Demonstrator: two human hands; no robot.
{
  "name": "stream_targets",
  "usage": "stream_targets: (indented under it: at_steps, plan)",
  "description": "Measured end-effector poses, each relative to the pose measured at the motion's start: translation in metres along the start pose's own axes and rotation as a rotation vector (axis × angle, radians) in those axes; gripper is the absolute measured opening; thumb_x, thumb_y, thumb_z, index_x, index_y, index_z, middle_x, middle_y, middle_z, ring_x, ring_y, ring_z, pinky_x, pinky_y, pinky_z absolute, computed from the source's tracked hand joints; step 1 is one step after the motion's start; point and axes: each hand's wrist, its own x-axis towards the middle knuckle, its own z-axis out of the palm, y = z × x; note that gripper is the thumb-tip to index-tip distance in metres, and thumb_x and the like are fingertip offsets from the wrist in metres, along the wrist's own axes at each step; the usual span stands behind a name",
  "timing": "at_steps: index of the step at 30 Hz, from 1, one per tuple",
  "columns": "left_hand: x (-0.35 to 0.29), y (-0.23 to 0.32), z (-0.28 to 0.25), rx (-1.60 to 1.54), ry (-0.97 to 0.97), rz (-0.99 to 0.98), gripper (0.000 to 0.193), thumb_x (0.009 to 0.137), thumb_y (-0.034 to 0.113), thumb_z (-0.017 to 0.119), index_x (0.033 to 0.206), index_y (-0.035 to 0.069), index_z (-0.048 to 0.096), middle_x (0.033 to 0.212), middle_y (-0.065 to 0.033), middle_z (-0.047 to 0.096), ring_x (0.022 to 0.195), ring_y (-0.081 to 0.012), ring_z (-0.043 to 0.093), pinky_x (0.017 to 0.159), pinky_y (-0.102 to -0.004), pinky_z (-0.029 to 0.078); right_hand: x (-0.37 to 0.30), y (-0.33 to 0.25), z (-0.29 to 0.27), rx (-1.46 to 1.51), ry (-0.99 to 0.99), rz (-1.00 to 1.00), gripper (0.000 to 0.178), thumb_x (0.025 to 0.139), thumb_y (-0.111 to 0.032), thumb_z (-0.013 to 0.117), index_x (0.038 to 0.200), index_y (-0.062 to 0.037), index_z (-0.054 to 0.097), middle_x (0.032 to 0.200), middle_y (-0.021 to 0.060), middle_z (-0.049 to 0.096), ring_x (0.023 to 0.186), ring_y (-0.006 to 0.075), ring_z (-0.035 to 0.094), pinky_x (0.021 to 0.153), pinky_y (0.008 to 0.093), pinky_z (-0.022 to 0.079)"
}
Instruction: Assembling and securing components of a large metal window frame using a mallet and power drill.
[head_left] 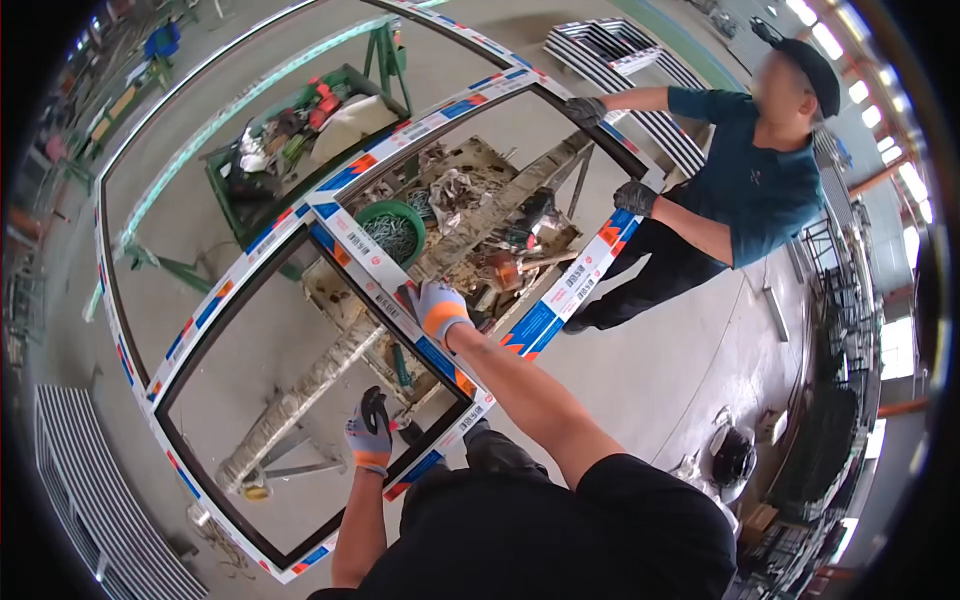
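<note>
A large window frame (pixel 375 265) wrapped in white, blue and orange printed film spreads before me, split into several openings by crossbars. My right hand (pixel 440 308), in a grey glove with an orange cuff, grips the middle bar, its fingertips partly hidden. Inside the near-left opening is my left hand (pixel 369 432), in a matching black-palmed glove. Its fingers are loosely bent and apart, and nothing shows in them. A co-worker (pixel 750 170) at the far right rests both dark-gloved hands (pixel 636 198) on the frame's right-hand section.
Below the frame stand a cluttered work table (pixel 470 160) with a green bowl of screws (pixel 418 250) and a wrapped support beam (pixel 300 405). A green bin (pixel 225 190) of scraps is behind. Stacked profiles lie at the left (pixel 110 500) and far right (pixel 625 60).
</note>
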Motion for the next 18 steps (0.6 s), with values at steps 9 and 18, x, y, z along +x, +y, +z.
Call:
stream_targets:
  at_steps: [9, 18]
  plan:
    - [0.01, 0.011, 0.01, -0.039, 0.059, 0.027, 0.028, 0.089, 0.0, 0.055, 0.116, 0.005, 0.065, 0.099, -0.015, 0.072, 0.092, -0.0289, 0.071, 0.08, -0.0359, 0.053, -0.001, 0.025, 0.022, 0.001, 0.02, -0.017, 0.054, 0.097, -0.048, 0.045, 0.098, 0.0014, 0.068, 0.096, 0.0256, 0.069, 0.092, 0.0419, 0.066, 0.084, 0.0463, 0.052]
    - [0.101, 0.014, 0.044, 0.314, 0.022, 0.345, 0.03, 0.09, 0.006, 0.058, 0.12, 0.003, 0.061, 0.112, -0.0158, 0.068, 0.103, -0.0327, 0.066, 0.092, -0.0399, 0.05, 0.007, 0.045, 0.032, 0.066, 0.034, -0.01, 0.047, 0.098, -0.041, 0.044, 0.094, -0.0018, 0.07, 0.093, 0.025, 0.069, 0.09, 0.0404, 0.067, 0.083, 0.0465, 0.052]
